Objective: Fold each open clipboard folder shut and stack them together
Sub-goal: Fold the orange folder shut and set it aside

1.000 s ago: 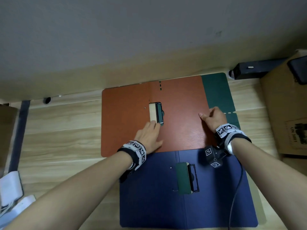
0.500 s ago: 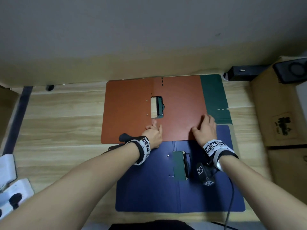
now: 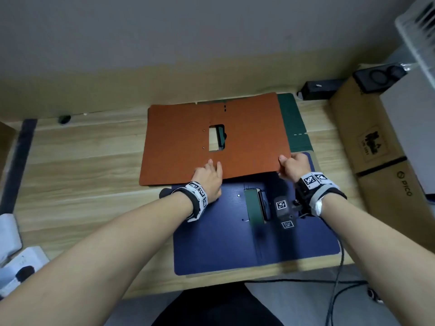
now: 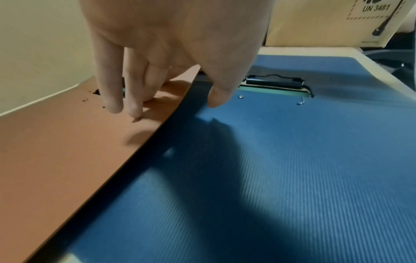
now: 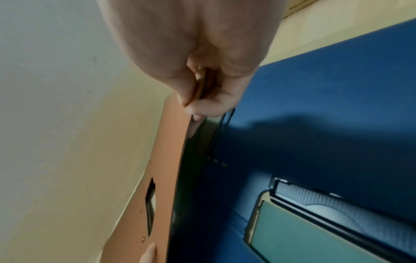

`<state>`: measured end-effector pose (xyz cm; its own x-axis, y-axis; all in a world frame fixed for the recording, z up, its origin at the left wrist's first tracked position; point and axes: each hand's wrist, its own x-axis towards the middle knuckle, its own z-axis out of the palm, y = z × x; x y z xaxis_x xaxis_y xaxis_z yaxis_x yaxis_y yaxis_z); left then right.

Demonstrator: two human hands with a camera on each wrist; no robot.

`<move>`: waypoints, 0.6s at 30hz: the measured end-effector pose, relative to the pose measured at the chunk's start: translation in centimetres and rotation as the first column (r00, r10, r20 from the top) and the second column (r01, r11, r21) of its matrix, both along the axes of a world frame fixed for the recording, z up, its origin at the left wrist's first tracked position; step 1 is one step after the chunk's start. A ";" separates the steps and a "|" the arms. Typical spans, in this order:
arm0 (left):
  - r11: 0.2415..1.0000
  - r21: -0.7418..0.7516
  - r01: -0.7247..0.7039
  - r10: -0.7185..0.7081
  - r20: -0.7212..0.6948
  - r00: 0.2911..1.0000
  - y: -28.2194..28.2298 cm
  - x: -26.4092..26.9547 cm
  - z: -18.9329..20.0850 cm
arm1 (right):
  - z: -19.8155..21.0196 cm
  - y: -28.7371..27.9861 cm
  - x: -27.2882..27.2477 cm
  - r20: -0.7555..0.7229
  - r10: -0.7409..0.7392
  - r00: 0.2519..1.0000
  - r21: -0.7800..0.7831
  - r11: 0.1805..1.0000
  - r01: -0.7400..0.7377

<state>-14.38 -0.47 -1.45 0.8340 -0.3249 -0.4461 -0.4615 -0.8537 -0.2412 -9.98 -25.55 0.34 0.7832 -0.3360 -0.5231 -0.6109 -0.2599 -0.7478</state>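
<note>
item: orange folder (image 3: 247,137), open on my desk (image 3: 82,161) above the blue folder (image 3: 211,243) (also open), my right hand (image 3: 293,167) pinching its near right corner, my left hand (image 3: 208,178) flat, fingers straight, on its near edge.

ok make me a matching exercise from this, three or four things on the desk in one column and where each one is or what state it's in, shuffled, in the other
Things:
1. orange folder
2. blue folder
3. green folder
4. left hand

Places or states:
A. lies open and flat, nearest the person
B. fingers rest straight on the orange cover
C. near right corner pinched by the right hand
D. mostly hidden, showing at the orange folder's right edge

Pairs: 1-C, 2-A, 3-D, 4-B
</note>
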 end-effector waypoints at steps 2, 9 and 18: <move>1.000 -0.003 0.005 -0.005 0.046 0.999 0.6 -0.3 0.9 | 1.7 0.6 -0.5 0.001 -0.026 1.000 0.033 0.999 0.026; 0.995 -0.103 0.001 0.012 0.133 0.991 4.7 -0.1 8.2 | 7.6 3.0 -1.4 0.012 -0.040 0.999 0.138 0.990 0.038; 0.948 -0.317 -0.017 0.114 0.292 0.950 12.7 0.5 17.3 | 15.5 8.7 -0.3 0.017 0.068 0.998 0.253 0.965 -0.070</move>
<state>-13.92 12.24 15.88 0.9370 -0.3447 -0.0563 -0.3484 -0.9338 -0.0819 -10.24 -16.85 15.83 0.8045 -0.1378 -0.5777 -0.5917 -0.1026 -0.7996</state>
